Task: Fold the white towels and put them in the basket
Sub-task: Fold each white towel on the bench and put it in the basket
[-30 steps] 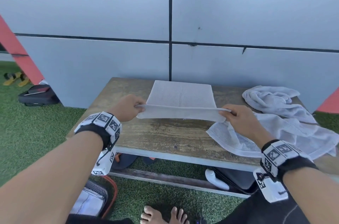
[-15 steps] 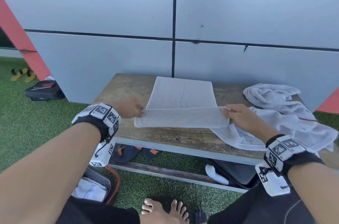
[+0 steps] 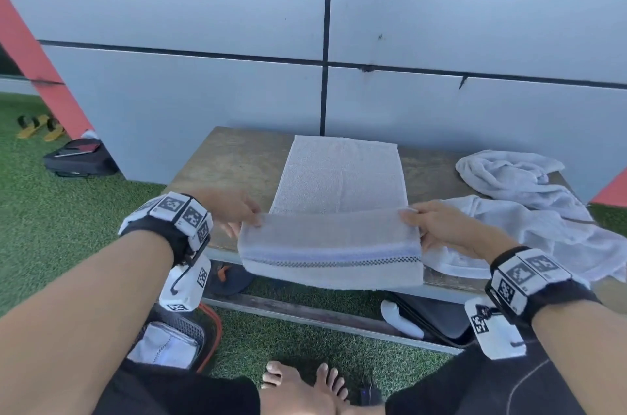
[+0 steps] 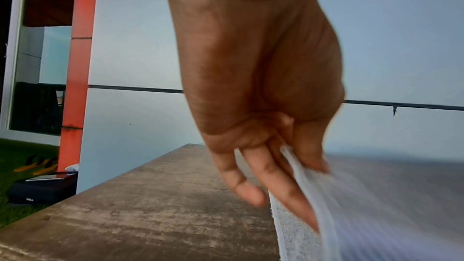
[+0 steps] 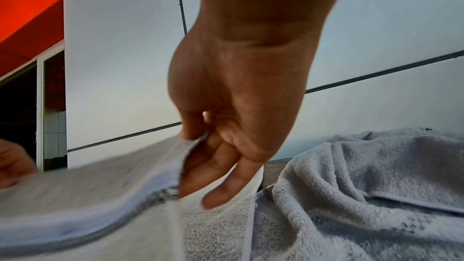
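Observation:
A white towel (image 3: 339,177) lies flat across the middle of the wooden table (image 3: 237,156), and its near end hangs over the front edge, showing a blue and checked stripe. My left hand (image 3: 234,211) pinches the towel's near left corner (image 4: 301,168) between thumb and fingers. My right hand (image 3: 437,224) pinches the near right corner (image 5: 193,142) the same way. A basket (image 3: 190,329) with an orange rim and white cloth inside stands on the grass below my left wrist.
Crumpled white towels (image 3: 529,207) are heaped on the right part of the table, close to my right hand. A grey panel wall (image 3: 441,41) rises just behind the table. A black bag (image 3: 78,160) lies on the grass at the left. Shoes and a dark bag sit under the table.
Both hands drew the towel's near end toward me and down, so more of it, with the striped border, now hangs over the table's front edge.

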The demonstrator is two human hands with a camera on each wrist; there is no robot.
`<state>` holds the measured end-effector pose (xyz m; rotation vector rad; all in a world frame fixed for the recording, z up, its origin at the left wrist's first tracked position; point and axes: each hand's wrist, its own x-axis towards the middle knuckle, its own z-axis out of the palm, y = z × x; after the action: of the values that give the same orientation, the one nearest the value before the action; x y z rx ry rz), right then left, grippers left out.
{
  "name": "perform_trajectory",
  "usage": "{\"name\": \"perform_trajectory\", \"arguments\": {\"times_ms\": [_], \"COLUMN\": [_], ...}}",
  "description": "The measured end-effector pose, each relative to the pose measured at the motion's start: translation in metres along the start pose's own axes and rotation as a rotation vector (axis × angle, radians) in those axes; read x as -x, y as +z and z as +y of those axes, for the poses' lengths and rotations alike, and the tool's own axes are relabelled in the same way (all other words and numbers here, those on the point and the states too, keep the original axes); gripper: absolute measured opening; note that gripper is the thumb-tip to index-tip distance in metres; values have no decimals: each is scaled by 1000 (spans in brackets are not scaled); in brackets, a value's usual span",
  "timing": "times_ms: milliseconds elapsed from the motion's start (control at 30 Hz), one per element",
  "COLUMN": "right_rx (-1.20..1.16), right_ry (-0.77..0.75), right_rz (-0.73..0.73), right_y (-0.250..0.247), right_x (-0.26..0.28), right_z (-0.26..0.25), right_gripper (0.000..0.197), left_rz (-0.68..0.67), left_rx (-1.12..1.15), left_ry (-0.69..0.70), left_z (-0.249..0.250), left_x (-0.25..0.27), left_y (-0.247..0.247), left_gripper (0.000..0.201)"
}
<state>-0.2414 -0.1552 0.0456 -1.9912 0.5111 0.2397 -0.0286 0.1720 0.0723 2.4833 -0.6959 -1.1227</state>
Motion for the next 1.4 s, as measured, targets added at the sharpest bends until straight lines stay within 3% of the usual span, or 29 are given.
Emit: {"name": "perform_trajectory", "arguments": {"times_ms": [67, 133, 200, 267, 367, 500, 567, 667, 767, 900, 933, 1000, 1167, 1233, 1267, 1400], "right_rx": [-30, 118, 265, 330, 462, 585, 638, 676, 712, 574, 532, 507, 422, 353, 343, 368], "right_ry": [-77, -127, -111, -57, 24, 48, 36, 19, 23, 39, 26, -23, -198, -197, -198, -179], "right_rz": [174, 315, 392, 379, 247, 246, 253, 234, 184, -152, -220, -215, 88, 250, 332, 547], "right_y": [-1, -3, 0, 5, 17, 34, 42, 52, 52, 39, 35, 23, -8, -18, -23, -40], "right_x": [-10, -20, -27, -32, -40, -53, -57, -58, -56, -46, -44, -40, -48, -60, -67, -108], "right_z": [0, 4, 7, 9, 16, 21, 20, 19, 17, 16, 15, 11, -13, -23, -27, -35], "right_gripper": [31, 39, 42, 39, 34, 35, 38, 36, 37, 42, 42, 44, 47, 43, 42, 45], "left_rz": [244, 452, 553, 559, 465, 459, 480, 407, 245, -132, -200, -231, -134, -50, 45, 522], "left_rx": [7, 46, 52, 69, 58, -135, -162, -194, -243, -365, -376, -307, -37, 77, 92, 21], "left_ry": [118, 196, 209, 185, 149, 96, 119, 135, 56, -115, -118, -135, -112, -36, 16, 141], "left_z": [0, 5, 11, 13, 10, 0, 1, 8, 8, 9, 9, 13, 31, 39, 42, 47], "left_x": [-12, -24, -35, -47, -64, -83, -86, -83, -77, -63, -60, -57, -57, -66, -72, -106], "left_y": [-5, -5, 3, 15, 38, 62, 67, 63, 46, 24, 20, 8, -25, -37, -43, -60], "left_gripper": [16, 23, 25, 22, 18, 6, 12, 22, 34, 15, 20, 26, 23, 6, 4, 28]}}
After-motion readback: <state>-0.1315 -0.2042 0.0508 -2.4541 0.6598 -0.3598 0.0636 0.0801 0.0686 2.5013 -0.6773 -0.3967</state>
